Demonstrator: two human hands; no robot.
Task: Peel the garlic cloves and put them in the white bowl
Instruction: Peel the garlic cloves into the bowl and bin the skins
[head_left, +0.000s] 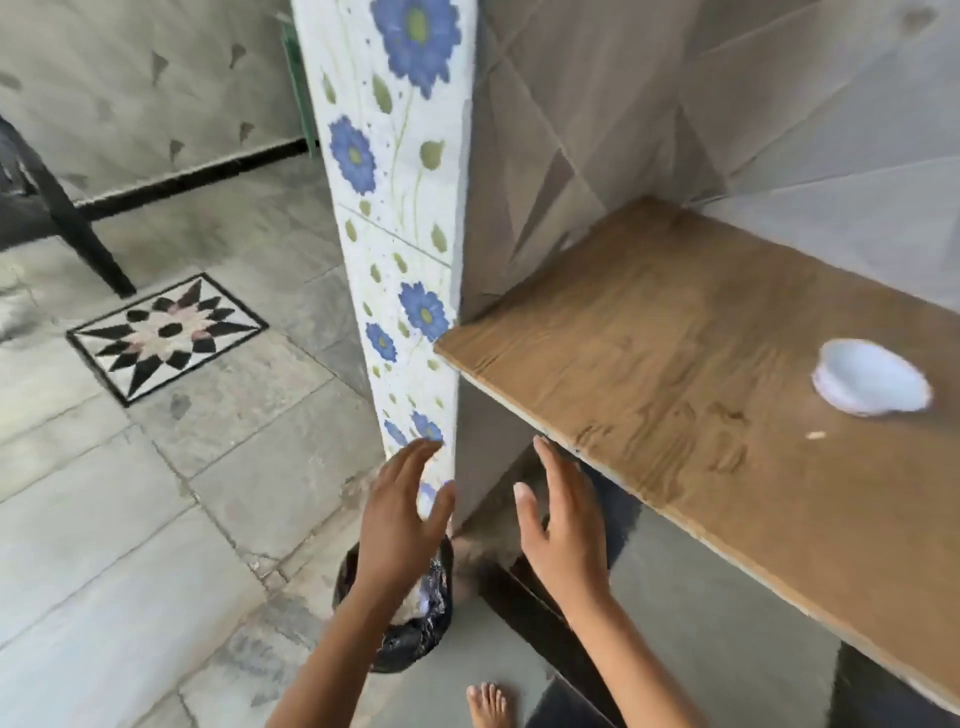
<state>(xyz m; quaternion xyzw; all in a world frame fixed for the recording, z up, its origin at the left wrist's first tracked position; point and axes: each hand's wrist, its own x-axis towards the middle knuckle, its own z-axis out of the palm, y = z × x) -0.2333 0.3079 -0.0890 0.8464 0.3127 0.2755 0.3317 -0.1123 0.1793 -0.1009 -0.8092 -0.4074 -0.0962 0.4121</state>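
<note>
— Grey floor tiles, a tiled corner, a wooden top: where are the hands in all this?

— Low, in front of the body. The left hand (400, 512) hangs over a small round bin lined with a black plastic bag (415, 636), fingers straight and spread, holding nothing. The right hand (563, 525) is beside it, just as open and empty, fingertips near the edge of the brown wood-grain counter (675, 353).

— And the bowl?

— The small round white bowl (872, 384) sits on the counter well off to the right, away from both hands. It is blurred, so I cannot tell whether cloves lie in it. One pale scrap (816, 435) lies just in front of it, clove or skin I cannot say.

— So how far along?

— No unpeeled garlic shows anywhere, and something pale lies in the bin, perhaps skins. My guess is that the peeling is over and this is the clearing-up, with only that scrap left.

— Anything else?

— A pillar of white tiles with blue flowers (400, 208) behind the left hand.
</note>
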